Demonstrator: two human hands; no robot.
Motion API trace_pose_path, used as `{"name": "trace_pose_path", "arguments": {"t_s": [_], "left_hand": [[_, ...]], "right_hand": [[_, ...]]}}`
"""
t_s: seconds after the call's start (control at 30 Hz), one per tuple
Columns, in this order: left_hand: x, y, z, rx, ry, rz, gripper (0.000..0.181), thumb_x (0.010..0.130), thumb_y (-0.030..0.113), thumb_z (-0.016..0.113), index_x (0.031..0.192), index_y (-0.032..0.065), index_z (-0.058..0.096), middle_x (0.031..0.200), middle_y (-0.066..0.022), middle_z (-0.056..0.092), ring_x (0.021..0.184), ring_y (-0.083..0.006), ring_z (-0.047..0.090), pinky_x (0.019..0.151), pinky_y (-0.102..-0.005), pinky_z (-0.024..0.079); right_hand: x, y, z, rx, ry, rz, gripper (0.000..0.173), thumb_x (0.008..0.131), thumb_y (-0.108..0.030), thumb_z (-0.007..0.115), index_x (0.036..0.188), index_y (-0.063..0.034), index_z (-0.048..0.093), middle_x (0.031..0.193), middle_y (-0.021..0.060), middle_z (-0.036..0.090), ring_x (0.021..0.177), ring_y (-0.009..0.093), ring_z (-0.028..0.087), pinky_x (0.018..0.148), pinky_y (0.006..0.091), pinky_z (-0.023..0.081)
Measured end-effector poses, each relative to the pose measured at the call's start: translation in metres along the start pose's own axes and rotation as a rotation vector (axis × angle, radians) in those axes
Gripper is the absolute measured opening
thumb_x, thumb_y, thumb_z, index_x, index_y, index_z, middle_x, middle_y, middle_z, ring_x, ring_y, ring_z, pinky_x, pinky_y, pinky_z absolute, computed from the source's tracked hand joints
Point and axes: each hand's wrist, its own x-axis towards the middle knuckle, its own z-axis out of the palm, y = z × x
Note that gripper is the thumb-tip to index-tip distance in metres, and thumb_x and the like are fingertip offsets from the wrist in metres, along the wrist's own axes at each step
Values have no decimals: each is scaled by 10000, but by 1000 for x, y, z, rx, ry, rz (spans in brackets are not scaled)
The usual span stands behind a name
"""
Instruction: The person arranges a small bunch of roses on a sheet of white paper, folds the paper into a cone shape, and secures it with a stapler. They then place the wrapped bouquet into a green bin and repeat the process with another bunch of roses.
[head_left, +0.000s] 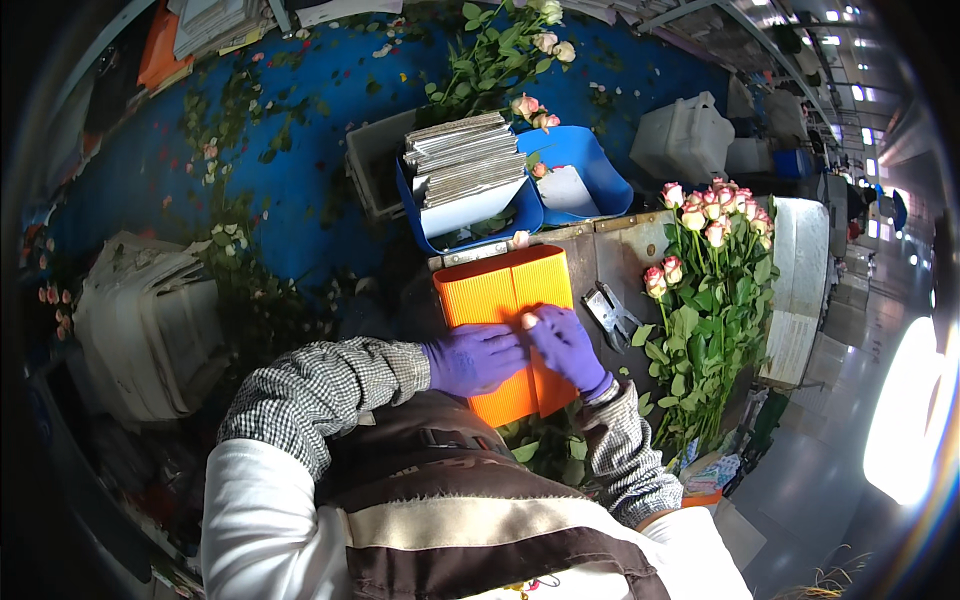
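Observation:
An orange corrugated cardboard wrap (487, 292) lies in front of me, folded round with one edge overlapping the other along a lengthwise seam. Green leaves (574, 450) show at its near end; what is inside is hidden. My left hand (476, 360), in a purple glove, lies across the wrap and holds it down, fingertips near the seam. Over the seam, the bent fingers of my gloved right hand (562, 349) grip the overlapping edge, and one fingertip looks bare. A metal plier stapler (611, 315) rests on the worktop just right of the wrap.
Cut pink-and-white roses (701, 322) lie at the right beside a white board (796, 292). Beyond the wrap, a blue bin (409, 199) holds upright cardboard sheets (465, 169), next to another blue bin (611, 180). Petals and leaves litter the blue surface (300, 187). A white bundle (142, 330) stands left.

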Motion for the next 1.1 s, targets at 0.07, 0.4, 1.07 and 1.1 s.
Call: {"name": "trace_pose_path", "arguments": {"t_s": [0.07,0.4,1.07,1.1], "left_hand": [[0,-4,3,28,94,92,507,861,311,624,1311,79,594,1293,-117,585,1250,-246,526,1133,-425,383],[20,-9,-5,538,-330,240,874,733,455,773,1479,144,440,1466,-97,462,1404,-281,389,1195,-587,256],[39,12,-49,495,-698,293,1179,586,541,877,1520,76,328,1501,-166,392,1445,-346,312,1147,-723,230],[39,13,-50,502,-701,292,1174,585,531,876,1518,74,330,1498,-166,394,1442,-345,316,1147,-721,233]], "right_hand": [[-1,-7,2,368,75,-38,405,1089,-300,423,1198,5,666,1110,141,707,1029,220,667,946,347,483],[-4,3,8,570,256,28,548,1097,-416,328,1429,-17,503,1429,91,574,1191,179,592,965,293,453],[-31,99,-50,-1083,142,487,799,711,-592,802,1232,-43,548,1173,179,622,1156,336,616,980,479,500],[-31,103,-51,-1018,108,506,808,713,-596,791,1234,-29,548,1188,191,621,1151,345,622,982,472,502]]}}
